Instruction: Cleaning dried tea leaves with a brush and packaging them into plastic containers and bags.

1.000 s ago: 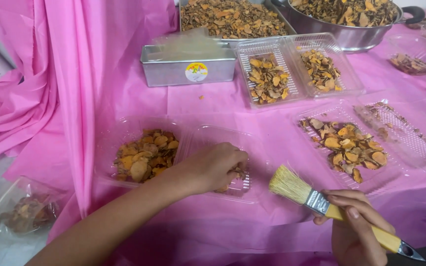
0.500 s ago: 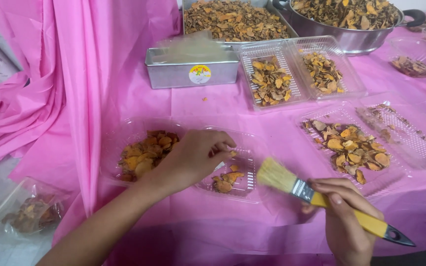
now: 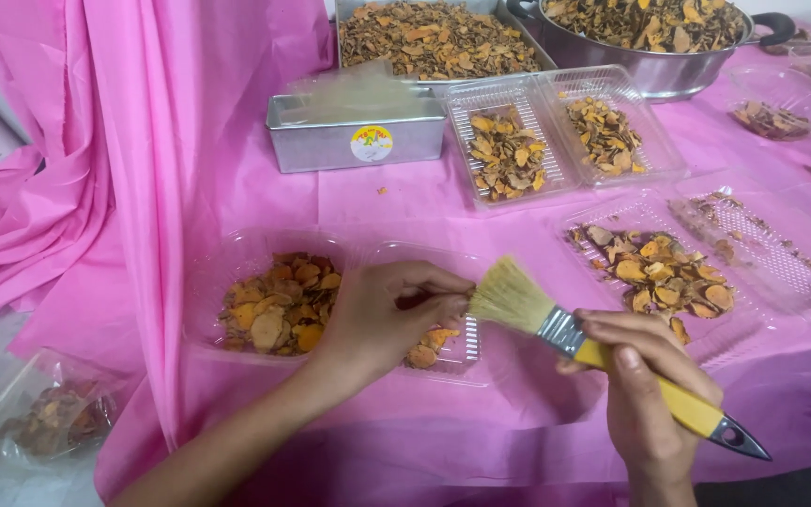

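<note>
Our left hand pinches a dried slice over the clear clamshell tray near the table's front edge; our right hand grips the brush, bristles touching it; many slices seemingly remain.

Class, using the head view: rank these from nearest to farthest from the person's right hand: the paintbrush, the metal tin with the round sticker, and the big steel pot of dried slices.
1. Paintbrush: gripped in the right hand itself, bristles pointing left.
2. Metal tin: up-left, mid-table.
3. Steel pot: far edge, top right.
</note>
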